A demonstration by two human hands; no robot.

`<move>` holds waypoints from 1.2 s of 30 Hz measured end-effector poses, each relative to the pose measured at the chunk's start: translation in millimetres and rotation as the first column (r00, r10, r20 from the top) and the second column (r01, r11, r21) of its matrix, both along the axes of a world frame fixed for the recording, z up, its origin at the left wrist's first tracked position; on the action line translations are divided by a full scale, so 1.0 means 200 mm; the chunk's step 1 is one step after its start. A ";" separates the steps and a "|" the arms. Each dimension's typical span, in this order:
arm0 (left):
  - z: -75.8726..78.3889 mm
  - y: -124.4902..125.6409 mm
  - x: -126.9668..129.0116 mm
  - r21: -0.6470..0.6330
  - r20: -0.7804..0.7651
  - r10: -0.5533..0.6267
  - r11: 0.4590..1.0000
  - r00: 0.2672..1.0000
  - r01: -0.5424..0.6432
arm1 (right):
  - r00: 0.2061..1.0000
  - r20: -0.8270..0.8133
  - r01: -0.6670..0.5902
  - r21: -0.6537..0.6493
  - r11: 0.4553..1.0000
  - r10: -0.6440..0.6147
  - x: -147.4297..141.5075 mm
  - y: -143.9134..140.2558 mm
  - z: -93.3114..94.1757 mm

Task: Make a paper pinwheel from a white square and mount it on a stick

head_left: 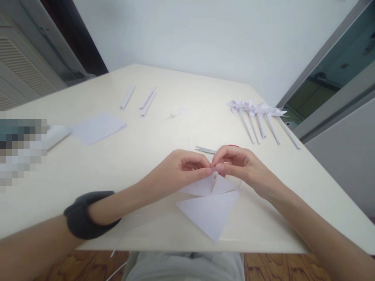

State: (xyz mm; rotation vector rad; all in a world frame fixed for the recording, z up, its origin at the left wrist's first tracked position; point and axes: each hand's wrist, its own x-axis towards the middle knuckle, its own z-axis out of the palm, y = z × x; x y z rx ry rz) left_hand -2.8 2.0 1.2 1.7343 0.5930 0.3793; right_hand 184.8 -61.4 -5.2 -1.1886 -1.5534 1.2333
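— What are the hands doing over there?

— Both are pinched shut on the same sheet of white paper (209, 208). The left hand (183, 168) and the right hand (234, 162) meet fingertip to fingertip just above its middle, gripping what look like the corners of flaps that have been drawn inward. I'd say they are held together like that so the flaps don't spring back flat.

— And where does the paper sit?

— On the tabletop (146, 156) near its front edge, right before the person, one pointed corner nearly reaching the rim. Most of it lies flat; only the gathered tips are lifted.

— Anything within reach?

— Scissors (206, 150) lie just behind the hands, blades pointing left, close enough to grab. To the far right a row of finished paper pinwheels (258, 117) is laid side by side, well apart from the work, probably to keep them from being crushed. Across the tabletop lie rolled paper sticks (140, 99), and a spare white sheet (98, 128) to the left.

— The wrist?

— A dark band (84, 214) sits on the left forearm.
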 end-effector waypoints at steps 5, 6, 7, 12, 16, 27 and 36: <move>-0.02 -0.01 0.00 0.099 -0.021 0.027 0.995 0.999 -0.024 | 0.998 -0.020 -0.062 -0.096 0.993 0.061 0.02 0.01 -0.02; -0.02 -0.01 0.00 0.122 -0.020 0.029 0.992 0.999 -0.027 | 0.997 -0.024 -0.070 -0.102 0.992 0.068 0.03 0.01 -0.02; -0.03 -0.01 0.00 0.147 -0.022 0.028 0.989 0.999 -0.025 | 0.997 -0.025 -0.075 -0.103 0.992 0.073 0.03 0.01 -0.01; -0.02 -0.01 0.00 0.258 -0.033 0.025 0.966 0.999 -0.015 | 0.996 -0.019 -0.083 -0.090 0.992 0.082 0.03 0.01 0.00; -0.02 -0.02 0.01 0.329 -0.039 0.031 0.944 0.999 -0.017 | 0.997 0.004 -0.077 -0.155 0.985 0.079 0.03 0.01 -0.01; -0.02 -0.02 0.01 0.342 -0.055 0.012 0.940 0.998 0.008 | 0.995 0.103 0.002 -0.087 0.996 0.007 0.03 0.02 -0.02; -0.03 -0.02 0.01 0.347 -0.063 0.018 0.938 0.998 0.005 | 0.977 0.209 0.039 0.000 0.999 -0.039 0.02 0.01 -0.01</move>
